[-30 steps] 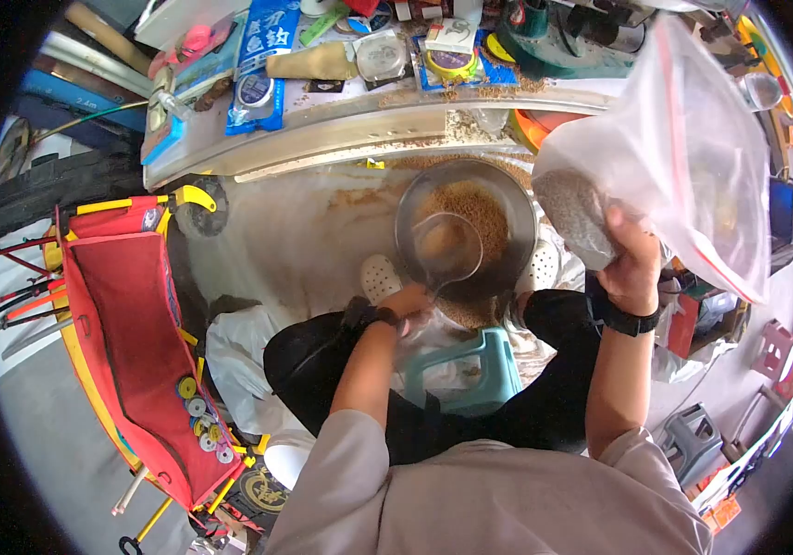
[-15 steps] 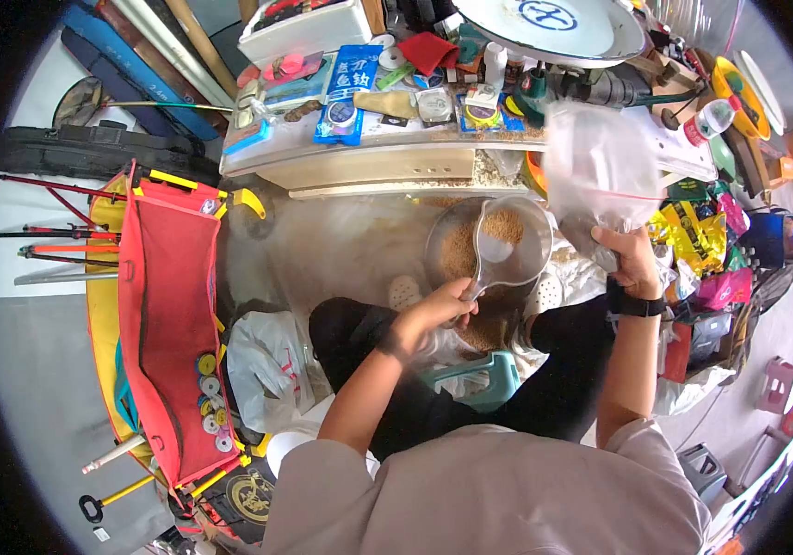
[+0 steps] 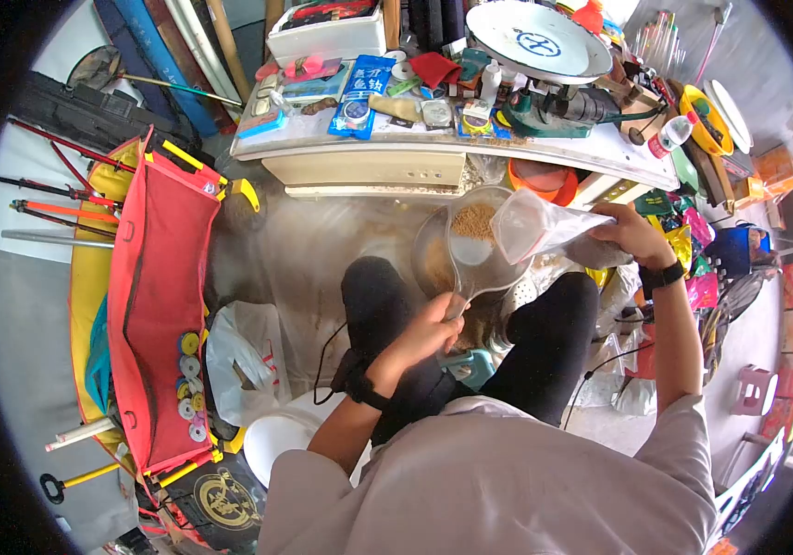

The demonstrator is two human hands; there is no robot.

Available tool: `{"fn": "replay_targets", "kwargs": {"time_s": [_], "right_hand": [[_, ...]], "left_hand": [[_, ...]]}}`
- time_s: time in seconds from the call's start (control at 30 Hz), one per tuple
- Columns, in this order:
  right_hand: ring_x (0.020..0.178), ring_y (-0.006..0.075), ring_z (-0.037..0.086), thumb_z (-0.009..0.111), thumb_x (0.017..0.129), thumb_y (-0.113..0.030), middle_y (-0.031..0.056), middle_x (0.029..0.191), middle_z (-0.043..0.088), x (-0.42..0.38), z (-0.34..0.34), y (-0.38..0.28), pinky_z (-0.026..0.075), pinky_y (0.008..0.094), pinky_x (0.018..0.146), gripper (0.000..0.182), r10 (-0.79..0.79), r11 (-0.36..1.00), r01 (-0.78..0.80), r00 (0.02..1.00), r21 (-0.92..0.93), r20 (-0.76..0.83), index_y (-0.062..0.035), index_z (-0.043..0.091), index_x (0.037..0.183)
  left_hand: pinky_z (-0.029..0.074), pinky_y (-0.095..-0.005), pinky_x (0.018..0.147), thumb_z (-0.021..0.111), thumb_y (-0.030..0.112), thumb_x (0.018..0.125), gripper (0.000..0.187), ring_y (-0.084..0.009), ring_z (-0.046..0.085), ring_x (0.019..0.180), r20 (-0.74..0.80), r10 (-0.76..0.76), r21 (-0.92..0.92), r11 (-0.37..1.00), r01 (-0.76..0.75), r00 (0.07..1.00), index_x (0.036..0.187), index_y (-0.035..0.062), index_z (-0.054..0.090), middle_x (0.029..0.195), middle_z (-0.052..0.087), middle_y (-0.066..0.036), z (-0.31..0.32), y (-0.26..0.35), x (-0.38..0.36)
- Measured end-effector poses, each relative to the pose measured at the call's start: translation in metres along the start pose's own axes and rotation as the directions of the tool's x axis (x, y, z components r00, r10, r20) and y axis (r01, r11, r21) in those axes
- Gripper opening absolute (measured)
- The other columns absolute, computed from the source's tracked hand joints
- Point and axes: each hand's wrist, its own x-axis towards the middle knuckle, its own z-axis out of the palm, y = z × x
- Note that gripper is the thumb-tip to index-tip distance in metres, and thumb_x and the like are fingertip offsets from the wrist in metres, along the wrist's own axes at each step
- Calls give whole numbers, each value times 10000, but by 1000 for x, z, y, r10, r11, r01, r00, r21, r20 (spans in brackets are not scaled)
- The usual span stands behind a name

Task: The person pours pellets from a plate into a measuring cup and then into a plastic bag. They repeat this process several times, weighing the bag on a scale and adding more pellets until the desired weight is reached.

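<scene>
My left hand (image 3: 426,328) is closed round the handle of a clear plastic scoop (image 3: 498,273), held level between my knees. Tan pellets (image 3: 473,223) lie in the scoop's far left part. Under it is a round basin (image 3: 429,239) with more tan grain inside. In my right hand (image 3: 635,236), fingers closed, is a clear plastic bag (image 3: 552,225). The bag lies on its side, its wide mouth facing left and overlapping the scoop's right rim. A watch strap (image 3: 661,276) circles my right wrist.
Ahead stands a cluttered white table (image 3: 322,129) with a dial scale (image 3: 540,44) bearing a white enamel pan. To the left is a long red bag (image 3: 161,305) with line spools. A white plastic bag (image 3: 247,356) and white bucket (image 3: 278,442) sit beside my left leg.
My right hand has turned the bag from upright onto its side and brought its mouth left over the scoop. The scoop has shifted slightly left. The camera view has shifted too.
</scene>
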Motion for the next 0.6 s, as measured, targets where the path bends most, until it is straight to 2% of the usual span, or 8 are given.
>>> {"fn": "replay_targets", "kwargs": {"time_s": [0.2,0.23,0.27,0.37,0.43,0.5,0.53,0.6], "right_hand": [[935,280,631,684,761,-259,182,1001,660,-3,-1,-77,482,353,831,402,-28,915,68,994,-398,105,-6,630,1069],[940,295,632,672,754,-250,187,991,661,0,-2,-85,485,362,828,375,-22,882,94,987,-462,157,-15,641,1045],[899,279,639,695,733,-284,184,949,662,8,-2,-81,491,346,806,418,-157,823,235,969,-518,189,0,643,1036],[915,323,630,692,722,-294,192,983,657,14,-1,-86,492,369,816,426,-127,687,193,981,-700,146,-14,650,1041],[924,331,622,688,715,-296,200,977,655,8,4,-109,487,380,822,410,-82,697,183,981,-693,176,-16,660,1013],[895,341,617,678,706,-305,195,919,652,8,7,-111,487,395,804,379,-252,597,303,950,-743,184,-1,662,932],[895,341,617,678,706,-305,195,919,652,7,10,-116,487,395,804,379,-253,596,304,950,-743,186,-1,662,932],[865,356,612,669,688,-305,198,869,640,5,16,-134,489,408,778,366,-253,461,342,935,-819,249,25,648,847]], "left_hand": [[414,-235,500,477,74,924,246,-81,466,563,24,34,30,999,-35,999,1160,11,447,763,481,-14,9,-15,-23],[412,-231,497,479,76,924,246,-78,465,565,28,42,39,998,-43,999,1159,12,446,765,481,-12,9,-15,-25],[410,-226,495,480,78,923,246,-75,464,566,35,50,48,997,-52,998,1158,12,444,767,482,-11,10,-16,-27],[410,-225,494,483,82,923,242,-74,463,564,18,53,34,998,-53,998,1152,16,444,761,482,-8,14,-20,-32],[411,-225,494,481,80,923,241,-73,462,564,16,53,8,999,-53,998,1153,18,442,756,481,-7,17,-19,-36],[412,-225,494,479,78,923,241,-73,461,563,14,53,-15,999,-52,999,1153,21,440,751,480,-6,19,-17,-39],[414,-225,494,477,76,922,241,-73,462,564,21,57,-33,998,-56,998,1154,25,439,746,479,-5,20,-17,-40],[416,-225,494,476,74,922,241,-73,464,565,29,61,-51,997,-59,998,1155,29,437,742,479,-5,20,-17,-41]]}}
